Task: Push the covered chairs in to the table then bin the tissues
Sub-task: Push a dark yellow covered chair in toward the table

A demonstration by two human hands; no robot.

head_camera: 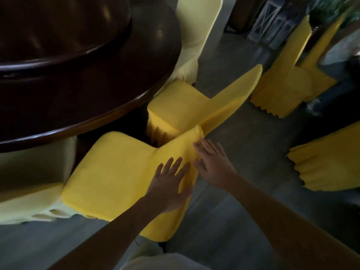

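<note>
to the far left of my hands the dark round table (81, 78) curves away, its rim shining a little, with a pale covered chair (35, 184) tucked partly beneath it. just right of that stands the yellow covered chair (109, 172) i am handling, its seat pointing toward the table edge and not yet under it. my left hand (169, 186) lies flat on the chair's backrest, fingers straight and spread, palm pressing the cloth and the thumb hooked round the back's edge. my right hand (212, 162) is just beside it, touching the top of the same backrest from the outer side, fingers straight and close together; neither hand is curled round anything. beyond my fingertips a second yellow chair (187, 106) stands with its front corner under the table rim, and past that a cream chair (194, 36) sits close against the table. to the right of my right hand the grey floor (253, 152) opens out, and across it more yellow chairs (288, 86) stand well apart from me, blurred. i cannot see any tissues or a bin.
</note>
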